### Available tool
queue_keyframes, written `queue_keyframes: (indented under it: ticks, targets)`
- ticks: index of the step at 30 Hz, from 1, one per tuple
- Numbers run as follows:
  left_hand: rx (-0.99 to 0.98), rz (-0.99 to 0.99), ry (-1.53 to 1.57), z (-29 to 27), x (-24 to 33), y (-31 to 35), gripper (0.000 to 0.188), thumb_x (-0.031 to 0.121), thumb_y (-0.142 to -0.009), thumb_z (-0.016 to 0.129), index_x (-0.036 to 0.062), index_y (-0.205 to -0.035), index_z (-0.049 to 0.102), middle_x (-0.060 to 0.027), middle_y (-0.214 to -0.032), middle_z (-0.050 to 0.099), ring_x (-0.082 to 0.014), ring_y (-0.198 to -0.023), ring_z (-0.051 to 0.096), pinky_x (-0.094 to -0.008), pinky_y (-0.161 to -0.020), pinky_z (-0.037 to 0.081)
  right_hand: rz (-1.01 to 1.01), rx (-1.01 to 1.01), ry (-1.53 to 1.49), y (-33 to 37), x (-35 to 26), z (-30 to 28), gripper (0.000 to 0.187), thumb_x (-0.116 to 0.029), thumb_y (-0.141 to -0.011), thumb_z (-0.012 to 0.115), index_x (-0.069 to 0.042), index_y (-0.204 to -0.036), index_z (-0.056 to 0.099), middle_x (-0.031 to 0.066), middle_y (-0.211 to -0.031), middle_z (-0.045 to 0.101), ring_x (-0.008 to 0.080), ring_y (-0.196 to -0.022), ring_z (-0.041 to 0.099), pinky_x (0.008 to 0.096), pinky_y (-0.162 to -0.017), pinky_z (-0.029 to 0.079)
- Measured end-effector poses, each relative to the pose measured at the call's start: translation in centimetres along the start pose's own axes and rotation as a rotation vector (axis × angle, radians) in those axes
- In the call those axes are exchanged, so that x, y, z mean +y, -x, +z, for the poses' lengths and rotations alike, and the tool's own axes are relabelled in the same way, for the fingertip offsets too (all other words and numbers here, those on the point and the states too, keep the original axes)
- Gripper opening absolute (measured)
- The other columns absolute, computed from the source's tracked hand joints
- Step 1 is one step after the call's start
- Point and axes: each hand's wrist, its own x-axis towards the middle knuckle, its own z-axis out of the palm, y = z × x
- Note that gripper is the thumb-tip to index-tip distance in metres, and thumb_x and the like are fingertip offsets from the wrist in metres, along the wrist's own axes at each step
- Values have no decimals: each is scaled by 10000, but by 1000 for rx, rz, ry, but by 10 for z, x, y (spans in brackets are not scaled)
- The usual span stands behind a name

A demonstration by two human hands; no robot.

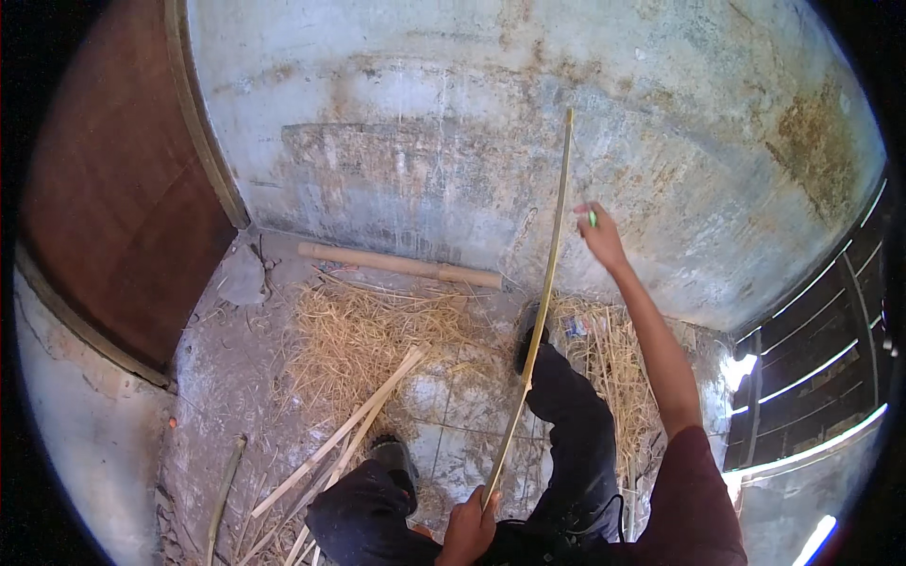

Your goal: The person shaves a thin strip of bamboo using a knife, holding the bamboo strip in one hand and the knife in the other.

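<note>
A long, narrow bamboo strip (551, 269) rises from my lap, slightly curved, its far tip up against the view of the wall. My left hand (466, 534) is closed around its near end, between my thighs. To the right of the strip's upper part, my right hand (602, 241) is raised with the arm stretched out. Its fingers are curled on a small object with a bright green part (593, 218); the rest of that object is hidden or too small to name. A gap shows between my right hand and the strip.
Pale split bamboo strips (330, 443) lie left of my legs, near a greenish stick (225, 495). Straw-like shavings (368, 330) cover the floor ahead. A bamboo pole (401, 265) lies along the stained wall (453, 113). A brown door (113, 179) stands at left.
</note>
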Motion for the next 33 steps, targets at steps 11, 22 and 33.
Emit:
queue_keyframes:
  ticks: [11,22,33]
  targets:
    - [70,49,36,-5,24,14,337,314,-1092,512,-6,-1020,590,-291,-776,643,-539,-831,643,-581,-675,470,36,-144,233,182,-130,-70,510,-204,-969,690,-94,-1407,451,106,-676,604,237,-595,604,442,-588,464]
    - [120,178,-10,8,9,12,402,352,-1106,478,-13,-966,574,-230,-717,575,-452,-682,581,-508,-655,456,68,242,-200,-24,-97,-103,496,-430,-1081,559,-12,-1329,659,80,-815,744,147,-616,608,331,-558,477]
    - [108,140,21,3,1,12,394,350,-1102,488,-19,-1040,613,-261,-776,631,-489,-778,635,-522,-687,473,365,209,-1049,-24,-78,-143,382,-376,-1108,502,-51,-1182,688,63,-1050,702,51,-486,346,238,-417,257]
